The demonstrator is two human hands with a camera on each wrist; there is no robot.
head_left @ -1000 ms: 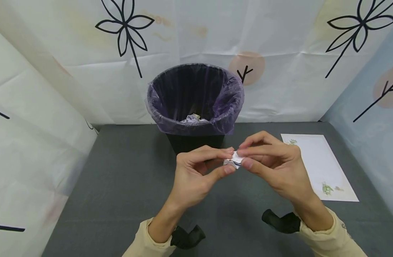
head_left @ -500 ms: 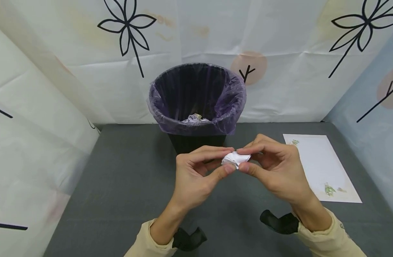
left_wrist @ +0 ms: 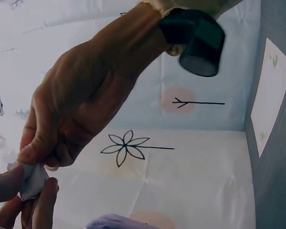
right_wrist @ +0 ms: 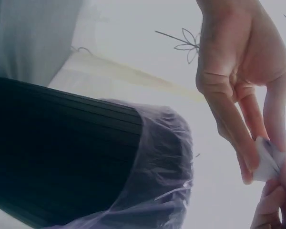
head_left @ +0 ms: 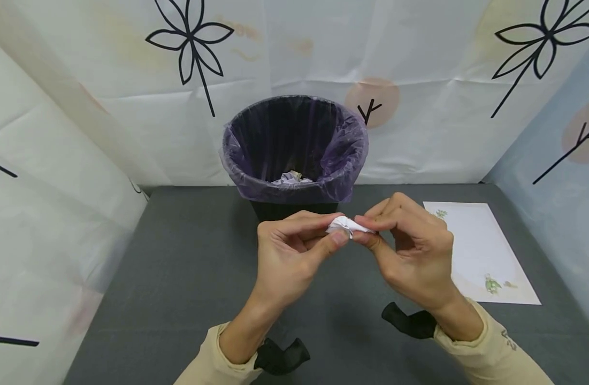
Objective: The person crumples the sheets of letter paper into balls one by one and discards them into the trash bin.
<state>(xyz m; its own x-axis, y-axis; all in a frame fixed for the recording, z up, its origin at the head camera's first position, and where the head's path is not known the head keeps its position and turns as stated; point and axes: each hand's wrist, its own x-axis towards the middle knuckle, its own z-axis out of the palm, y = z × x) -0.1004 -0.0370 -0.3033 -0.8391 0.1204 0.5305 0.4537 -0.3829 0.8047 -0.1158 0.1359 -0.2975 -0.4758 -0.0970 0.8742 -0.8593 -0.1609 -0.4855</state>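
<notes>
A small crumpled piece of white paper [head_left: 348,225] is held between both hands, in front of the bin and above the grey table. My left hand [head_left: 291,256] pinches its left side between thumb and fingers. The thumb and index finger of my right hand [head_left: 417,254] pinch its narrow right end. In the left wrist view the wad of paper [left_wrist: 34,182] shows folded between the fingertips of the two hands. The right wrist view has the paper [right_wrist: 267,162] at its right edge, partly covered by fingers.
Behind the hands stands a black bin with a purple liner [head_left: 339,184], crumpled paper [head_left: 291,177] inside it. A flat white sheet [head_left: 479,256] with small green prints lies on the table [head_left: 188,278] at the right. Printed cloth walls [head_left: 419,133] enclose the back and sides.
Both hands have risen slightly with the paper. The right fingers shifted on it, and its right end now looks narrower and more twisted than half a second ago.
</notes>
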